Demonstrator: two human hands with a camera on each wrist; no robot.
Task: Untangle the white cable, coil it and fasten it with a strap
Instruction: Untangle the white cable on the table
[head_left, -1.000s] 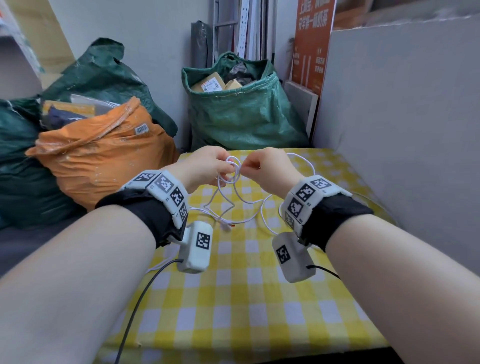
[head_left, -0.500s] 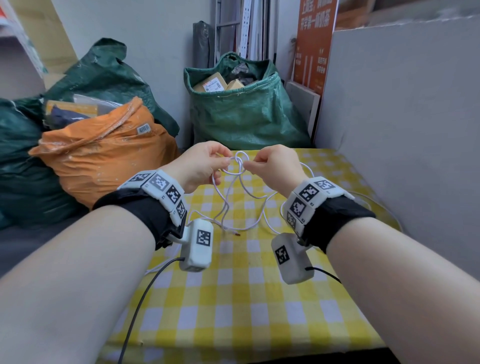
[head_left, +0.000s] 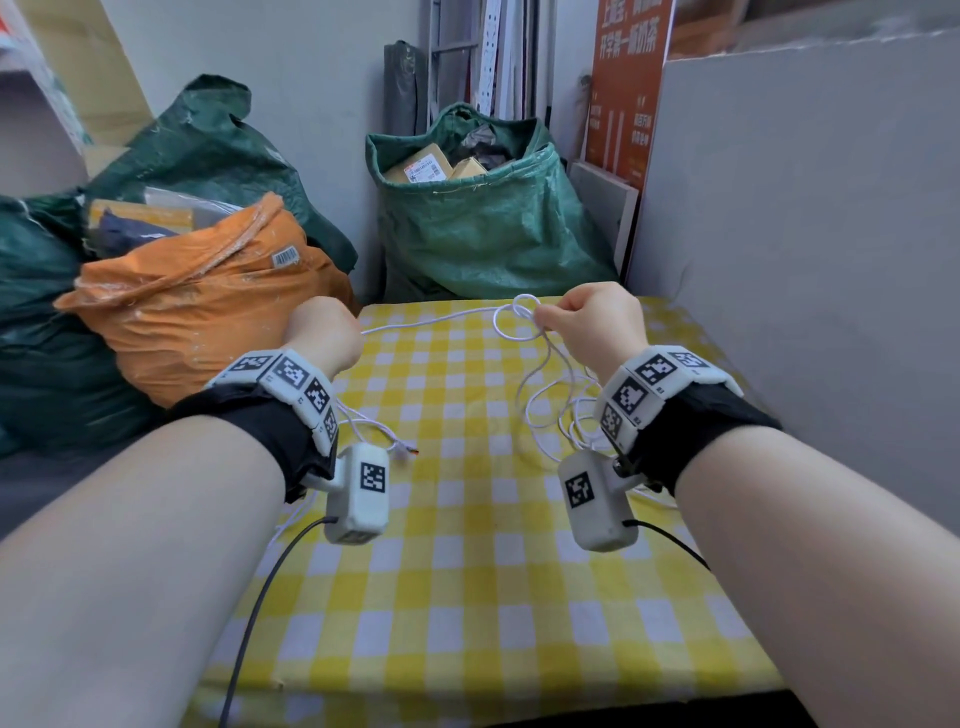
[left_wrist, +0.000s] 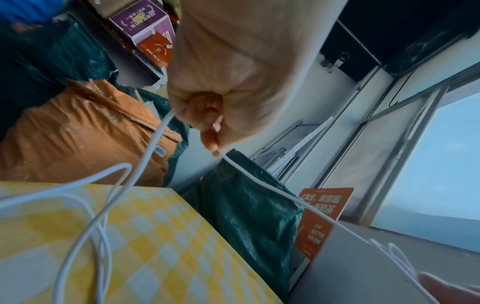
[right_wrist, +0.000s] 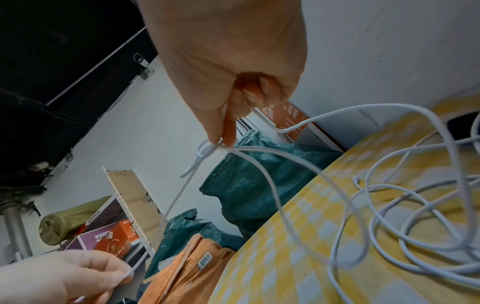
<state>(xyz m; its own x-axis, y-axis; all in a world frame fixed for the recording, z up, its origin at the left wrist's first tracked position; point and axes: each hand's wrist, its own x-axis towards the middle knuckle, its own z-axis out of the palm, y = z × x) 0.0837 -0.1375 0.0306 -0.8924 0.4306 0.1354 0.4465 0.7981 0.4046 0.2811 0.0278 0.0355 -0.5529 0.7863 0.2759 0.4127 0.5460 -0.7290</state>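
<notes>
A thin white cable (head_left: 426, 320) stretches taut between my two hands above the yellow checked table (head_left: 467, 597). My left hand (head_left: 324, 332) grips one strand in a curled fist at the table's far left; its fingers (left_wrist: 207, 115) pinch the cable (left_wrist: 153, 148) in the left wrist view. My right hand (head_left: 587, 325) pinches a small knot of loops (head_left: 522, 312) between thumb and forefinger (right_wrist: 223, 131). From the knot (right_wrist: 207, 150) more cable (right_wrist: 415, 216) hangs down into a loose tangle on the cloth under my right wrist. One cable end (head_left: 408, 451) lies near my left wrist. No strap shows.
An orange sack (head_left: 208, 306) sits left of the table, green woven sacks (head_left: 493, 228) behind it and further left. A grey board (head_left: 805, 260) walls the right side. Black cords (head_left: 260, 613) run from the wrist cameras across the near cloth.
My hands have drawn apart: the left moved left, the right moved right and up. The cable between them has pulled straight, and the loops have tightened into a small knot at my right fingers.
</notes>
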